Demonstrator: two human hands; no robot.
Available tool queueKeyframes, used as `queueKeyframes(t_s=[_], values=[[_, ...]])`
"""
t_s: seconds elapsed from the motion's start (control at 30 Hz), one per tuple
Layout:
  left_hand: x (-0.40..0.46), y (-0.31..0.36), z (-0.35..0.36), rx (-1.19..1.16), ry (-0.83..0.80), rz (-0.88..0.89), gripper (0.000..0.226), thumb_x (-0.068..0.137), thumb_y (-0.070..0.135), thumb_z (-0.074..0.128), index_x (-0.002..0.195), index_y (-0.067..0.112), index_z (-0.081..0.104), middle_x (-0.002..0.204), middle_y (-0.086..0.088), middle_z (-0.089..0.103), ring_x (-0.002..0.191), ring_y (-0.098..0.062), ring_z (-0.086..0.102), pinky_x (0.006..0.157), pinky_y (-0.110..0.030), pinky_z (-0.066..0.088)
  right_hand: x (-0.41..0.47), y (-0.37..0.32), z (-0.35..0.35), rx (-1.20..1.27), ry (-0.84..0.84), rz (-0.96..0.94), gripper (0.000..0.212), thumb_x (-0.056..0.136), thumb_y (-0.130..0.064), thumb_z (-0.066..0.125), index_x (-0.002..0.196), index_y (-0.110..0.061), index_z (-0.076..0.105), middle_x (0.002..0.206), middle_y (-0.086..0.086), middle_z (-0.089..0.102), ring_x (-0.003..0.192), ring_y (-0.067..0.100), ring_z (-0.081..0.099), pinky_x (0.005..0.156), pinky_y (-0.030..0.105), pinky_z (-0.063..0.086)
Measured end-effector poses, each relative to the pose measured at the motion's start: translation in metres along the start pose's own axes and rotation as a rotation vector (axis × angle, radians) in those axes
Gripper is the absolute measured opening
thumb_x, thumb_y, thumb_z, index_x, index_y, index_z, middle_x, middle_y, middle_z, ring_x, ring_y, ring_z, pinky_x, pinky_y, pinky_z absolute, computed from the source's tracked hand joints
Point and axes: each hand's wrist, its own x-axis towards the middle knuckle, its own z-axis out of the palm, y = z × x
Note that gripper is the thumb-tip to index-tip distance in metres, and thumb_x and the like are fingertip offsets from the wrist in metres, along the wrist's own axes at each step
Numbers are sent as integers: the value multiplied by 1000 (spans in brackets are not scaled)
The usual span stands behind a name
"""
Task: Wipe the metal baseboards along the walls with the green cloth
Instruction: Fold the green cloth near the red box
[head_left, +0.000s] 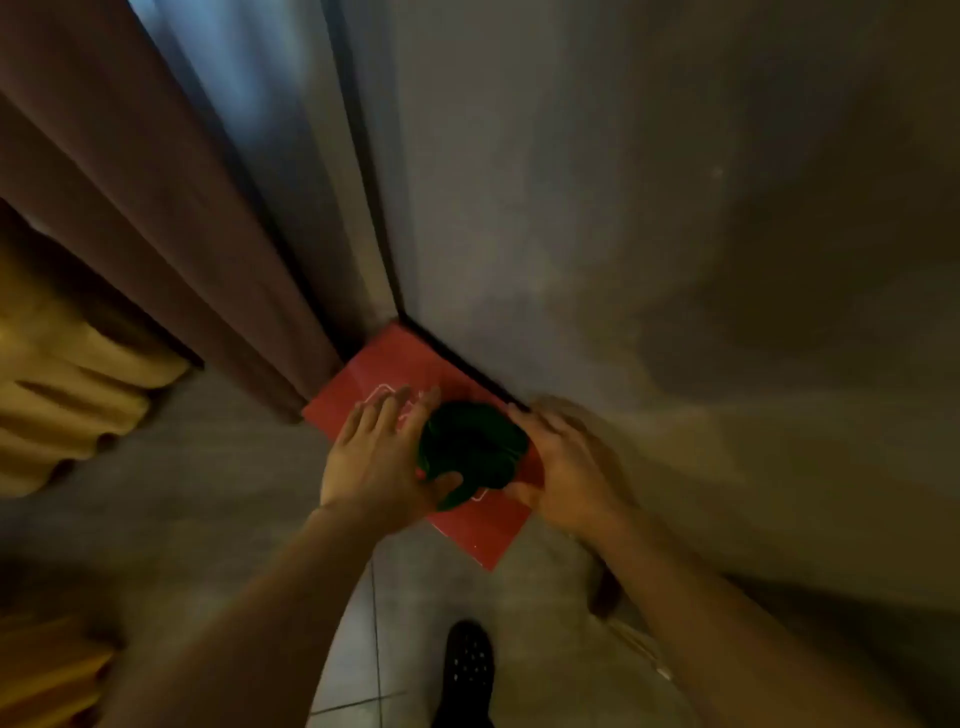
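A: From the head camera, where is the green cloth (470, 452)?

B: Bunched between the two hands, over the red sheet (467, 525) lying in the corner, just short of the dark baseboard (457, 364).

A: And the fingers?

B: The left hand (376, 457) has spread fingers, thumb hooked under the cloth; the right hand (563, 467) cups its other side (blurred, so its grip is unclear).

A: Which hand is nearer the baseboard?

B: The right; the strip runs diagonally just beyond the cloth.
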Motion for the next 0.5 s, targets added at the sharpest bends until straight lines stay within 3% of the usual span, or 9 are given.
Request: queueKeyframes(t_s=[0.1, 0.2, 0.33, 0.5], values=[[13, -8, 41, -1, -32, -14, 111, 74, 78, 60, 158, 36, 1, 162, -4, 26, 150, -28, 23, 125, -47, 15, 21, 13, 31, -32, -18, -23, 91, 78, -41, 76, 153, -25, 28, 157, 9, 31, 143, 29, 28, 113, 43, 32], [23, -10, 75, 12, -66, 0, 121, 70, 78, 67, 158, 35, -3, 164, -4, 20, 150, -29, 21, 123, -47, 15, 35, 20, 58, -104, -15, -52, 97, 78, -43, 76, 155, -29, 19, 161, 7, 24, 145, 30, 22, 114, 46, 30], [33, -8, 98, 28, -73, -32, 119, 73, 64, 77, 158, 33, 0, 164, -7, 21, 149, -31, 25, 122, -45, 18, 53, 22, 77, -173, -35, -107, 105, 77, -43, 77, 155, -36, 8, 162, 6, 19, 145, 30, 19, 113, 48, 32], [36, -3, 101, 24, -38, -53, 76, 84, 31, 75, 147, 25, 33, 146, -6, 48, 128, -32, 50, 104, -45, 43, 62, 19, 88, -183, 0, -86, 63, 82, -17, 71, 140, -24, 46, 125, 8, 55, 114, 29, 48, 89, 36, 44]])
